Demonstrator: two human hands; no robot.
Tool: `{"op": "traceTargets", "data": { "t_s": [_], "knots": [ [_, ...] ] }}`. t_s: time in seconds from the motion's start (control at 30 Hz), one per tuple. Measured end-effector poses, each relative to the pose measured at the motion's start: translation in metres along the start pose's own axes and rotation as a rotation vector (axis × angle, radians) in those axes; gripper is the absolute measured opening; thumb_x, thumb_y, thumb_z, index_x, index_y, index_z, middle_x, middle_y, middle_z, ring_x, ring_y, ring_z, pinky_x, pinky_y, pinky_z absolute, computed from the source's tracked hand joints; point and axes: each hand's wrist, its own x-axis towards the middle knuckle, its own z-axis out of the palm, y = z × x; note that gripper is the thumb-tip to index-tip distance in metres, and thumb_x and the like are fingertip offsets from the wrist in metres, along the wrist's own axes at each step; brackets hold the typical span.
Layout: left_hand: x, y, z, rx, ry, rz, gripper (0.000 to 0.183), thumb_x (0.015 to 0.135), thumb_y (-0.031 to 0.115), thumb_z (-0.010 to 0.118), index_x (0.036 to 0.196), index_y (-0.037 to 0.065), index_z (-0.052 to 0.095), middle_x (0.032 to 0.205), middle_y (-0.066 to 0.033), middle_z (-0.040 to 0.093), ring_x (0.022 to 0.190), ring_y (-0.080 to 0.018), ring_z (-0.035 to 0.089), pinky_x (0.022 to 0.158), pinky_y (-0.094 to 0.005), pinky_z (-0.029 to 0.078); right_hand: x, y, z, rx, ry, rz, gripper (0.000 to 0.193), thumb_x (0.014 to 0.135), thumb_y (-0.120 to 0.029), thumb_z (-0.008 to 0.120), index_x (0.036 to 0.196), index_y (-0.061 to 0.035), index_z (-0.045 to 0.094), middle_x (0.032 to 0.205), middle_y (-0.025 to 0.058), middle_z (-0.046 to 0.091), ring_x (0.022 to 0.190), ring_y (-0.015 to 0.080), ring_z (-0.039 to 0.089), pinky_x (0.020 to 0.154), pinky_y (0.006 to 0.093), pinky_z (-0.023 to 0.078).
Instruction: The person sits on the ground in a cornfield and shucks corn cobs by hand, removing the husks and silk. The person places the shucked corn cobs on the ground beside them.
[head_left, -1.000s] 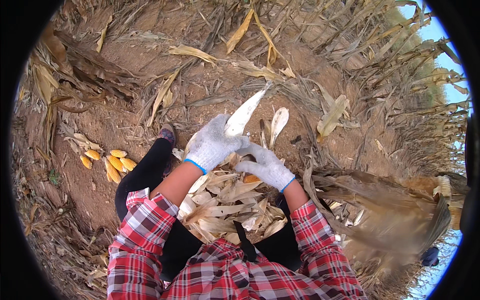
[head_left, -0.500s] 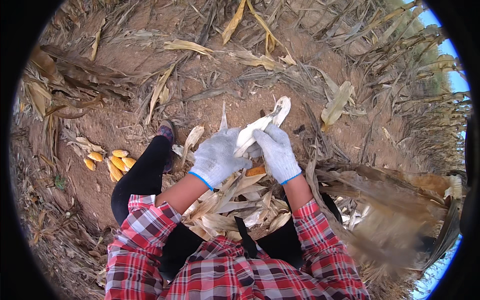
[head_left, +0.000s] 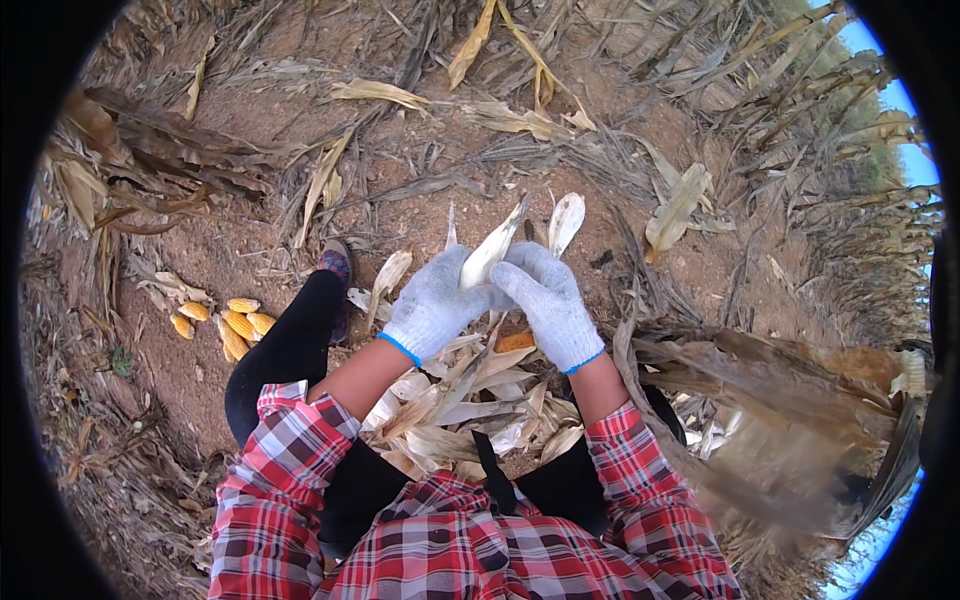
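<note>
Both my hands wear whitish-grey knit gloves with blue cuff edges. My left hand (head_left: 437, 300) is closed around the lower part of an ear of corn (head_left: 492, 252) in pale husk, its pointed tip facing away from me. My right hand (head_left: 545, 295) is closed against the ear's right side, thumb toward my left hand. Beyond the right fingers a pale husk leaf (head_left: 566, 222) sticks up; whether it is held cannot be told. The ear's base is hidden by the gloves. Just below my hands an orange ear (head_left: 514, 342) shows partly among the husks.
Loose dry husks (head_left: 450, 410) are heaped between my legs. Several bare yellow ears (head_left: 236, 328) lie on the soil left of my outstretched leg (head_left: 285, 345). Dry stalks and leaves (head_left: 790, 400) rise close by my right arm, and more stand along the far right.
The husked ear has swung to point more directly away from me. My right hand has shifted slightly left, closer to my left hand, and the pale leaf now appears separate from the ear.
</note>
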Motion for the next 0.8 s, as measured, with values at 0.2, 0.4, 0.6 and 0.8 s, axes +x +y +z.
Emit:
{"op": "traceTargets", "data": {
  "t_s": [0.2, 0.4, 0.6, 0.8],
  "knots": [
    [-0.007, 0.002, 0.006, 0.041, 0.025, -0.026, 0.056, 0.077, 0.050, 0.073, 0.104, 0.003, 0.060, 0.097, -0.0222, 0.065, 0.093, -0.0389, 0.065, 0.079, -0.0462, 0.051, -0.003, -0.005, 0.005, -0.399, 0.018, -0.050, 0.015, 0.089, -0.010, 0.057, 0.095, 0.0021, 0.064, 0.080, 0.0068, 0.064, 0.071, 0.0129, 0.060, 0.063, 0.0288, 0.049],
    [-0.002, -0.009, 0.000, -0.256, -0.022, 0.040, 0.056, 0.078, 0.046, 0.074, 0.111, 0.002, 0.062, 0.096, -0.0206, 0.066, 0.090, -0.0338, 0.066, 0.079, -0.0422, 0.051, 0.001, 0.003, -0.010, 0.182, -0.009, 0.101, 0.012, 0.091, -0.009, 0.057, 0.094, -0.0015, 0.066, 0.084, 0.0002, 0.062, 0.072, 0.0089, 0.055, 0.067, 0.0264, 0.047],
    [0.017, -0.026, 0.023, -0.078, 0.038, 0.122, 0.050, 0.078, 0.041, 0.074, 0.108, 0.002, 0.062, 0.097, -0.0206, 0.066, 0.091, -0.0339, 0.066, 0.082, -0.0415, 0.051, -0.003, 0.001, -0.003, -0.282, -0.033, -0.144, 0.014, 0.089, -0.013, 0.064, 0.095, 0.0002, 0.064, 0.083, 0.0056, 0.064, 0.072, 0.0122, 0.060, 0.065, 0.0273, 0.049],
    [0.003, -0.007, 0.013, -0.085, 0.011, 0.034, 0.051, 0.073, 0.039, 0.078, 0.105, 0.003, 0.061, 0.099, -0.0185, 0.066, 0.094, -0.0310, 0.066, 0.085, -0.0387, 0.051, -0.003, -0.002, -0.003, -0.380, -0.049, -0.074, 0.017, 0.086, -0.014, 0.066, 0.092, 0.0014, 0.064, 0.077, 0.0075, 0.062, 0.068, 0.0129, 0.060, 0.063, 0.0283, 0.049]
  ]
}}
